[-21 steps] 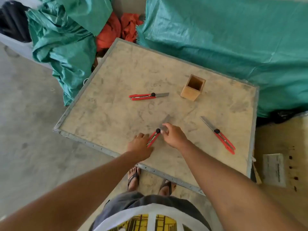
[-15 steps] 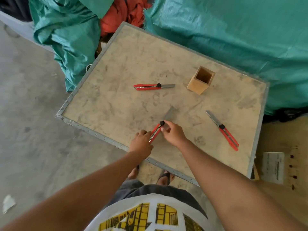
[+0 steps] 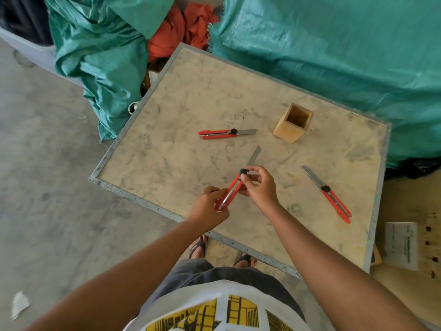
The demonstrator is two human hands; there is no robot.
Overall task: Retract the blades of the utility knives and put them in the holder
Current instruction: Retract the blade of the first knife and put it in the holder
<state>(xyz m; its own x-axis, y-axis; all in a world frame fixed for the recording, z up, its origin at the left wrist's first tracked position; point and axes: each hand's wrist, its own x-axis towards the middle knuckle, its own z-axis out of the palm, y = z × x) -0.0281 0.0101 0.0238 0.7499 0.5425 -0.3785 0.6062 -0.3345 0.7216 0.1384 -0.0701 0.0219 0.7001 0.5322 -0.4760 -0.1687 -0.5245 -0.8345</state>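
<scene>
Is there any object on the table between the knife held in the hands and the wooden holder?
No, nothing visible: the table is bare between the held knife and the wooden holder.

Red utility knife (image 3: 232, 189) held off table, blade out, two more knives (image 3: 226, 134) (image 3: 327, 194) lying blades extended, wooden holder (image 3: 293, 126) upright

White yellow-printed shirt (image 3: 222, 309), grey shorts (image 3: 214, 275), sandals (image 3: 198, 247)
</scene>
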